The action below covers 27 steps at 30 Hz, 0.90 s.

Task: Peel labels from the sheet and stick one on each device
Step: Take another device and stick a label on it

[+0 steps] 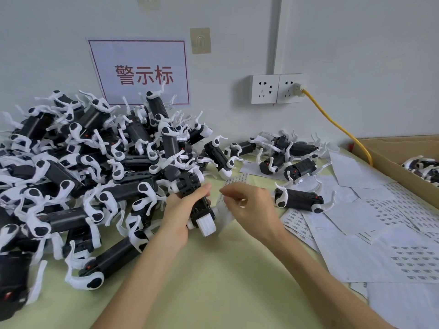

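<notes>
- Device (187, 184): black body, white end caps, thin white limbs. Judged light and rigid, with limbs that could snap. The left hand (183, 210) grips it round the body, the safest hold.
- Label strip (237, 179): at 3 o'clock of the device. Thin, floppy paper, pinched by the curled fingers of the right hand (249, 207). Lift labels by a corner.
- Device pile (83, 150) at 9 o'clock; spare sheets (403, 257) at 4 o'clock.

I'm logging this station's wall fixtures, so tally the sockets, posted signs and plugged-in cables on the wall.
Wall sockets: 2
Posted sign: 1
Yellow cable: 1
Total: 4
</notes>
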Each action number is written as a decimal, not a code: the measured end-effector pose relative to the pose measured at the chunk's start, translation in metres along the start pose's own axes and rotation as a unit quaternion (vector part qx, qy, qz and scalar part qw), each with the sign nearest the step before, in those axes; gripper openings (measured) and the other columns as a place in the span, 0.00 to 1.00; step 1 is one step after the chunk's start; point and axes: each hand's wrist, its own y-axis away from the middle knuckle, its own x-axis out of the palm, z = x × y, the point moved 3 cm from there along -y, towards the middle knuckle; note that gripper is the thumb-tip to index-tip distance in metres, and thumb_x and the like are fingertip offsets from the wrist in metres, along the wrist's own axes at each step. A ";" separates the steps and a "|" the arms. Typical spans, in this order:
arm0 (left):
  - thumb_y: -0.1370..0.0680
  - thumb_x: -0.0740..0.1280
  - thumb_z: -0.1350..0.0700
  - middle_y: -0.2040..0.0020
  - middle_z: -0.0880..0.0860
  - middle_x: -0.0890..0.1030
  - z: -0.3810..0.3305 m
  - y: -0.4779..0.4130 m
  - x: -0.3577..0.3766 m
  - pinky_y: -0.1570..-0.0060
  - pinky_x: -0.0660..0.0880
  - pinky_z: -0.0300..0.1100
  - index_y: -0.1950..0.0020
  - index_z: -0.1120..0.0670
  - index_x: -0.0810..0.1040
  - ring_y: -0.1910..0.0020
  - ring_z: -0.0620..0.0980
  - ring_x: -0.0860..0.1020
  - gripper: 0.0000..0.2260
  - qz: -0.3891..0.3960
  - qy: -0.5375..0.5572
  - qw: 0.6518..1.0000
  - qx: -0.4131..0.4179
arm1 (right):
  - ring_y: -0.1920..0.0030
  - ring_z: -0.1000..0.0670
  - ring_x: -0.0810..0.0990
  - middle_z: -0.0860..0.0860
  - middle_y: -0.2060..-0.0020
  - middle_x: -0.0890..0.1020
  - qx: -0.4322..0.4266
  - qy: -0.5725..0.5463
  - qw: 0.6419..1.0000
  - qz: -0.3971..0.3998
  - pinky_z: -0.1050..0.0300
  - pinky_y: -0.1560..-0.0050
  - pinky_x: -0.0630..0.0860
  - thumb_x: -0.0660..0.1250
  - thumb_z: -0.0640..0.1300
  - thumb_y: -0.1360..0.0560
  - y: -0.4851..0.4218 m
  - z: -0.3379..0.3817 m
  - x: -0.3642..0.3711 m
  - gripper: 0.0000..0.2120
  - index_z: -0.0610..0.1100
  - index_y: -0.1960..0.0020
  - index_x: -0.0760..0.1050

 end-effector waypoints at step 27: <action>0.34 0.78 0.60 0.65 0.49 0.84 -0.005 0.006 0.004 0.66 0.79 0.41 0.63 0.46 0.85 0.64 0.45 0.83 0.09 0.024 -0.097 0.992 0.077 | 0.40 0.56 0.77 0.59 0.46 0.83 -0.064 -0.015 0.998 -0.007 0.60 0.40 0.71 0.74 0.41 0.25 0.000 0.021 -0.014 0.10 0.52 0.45 0.83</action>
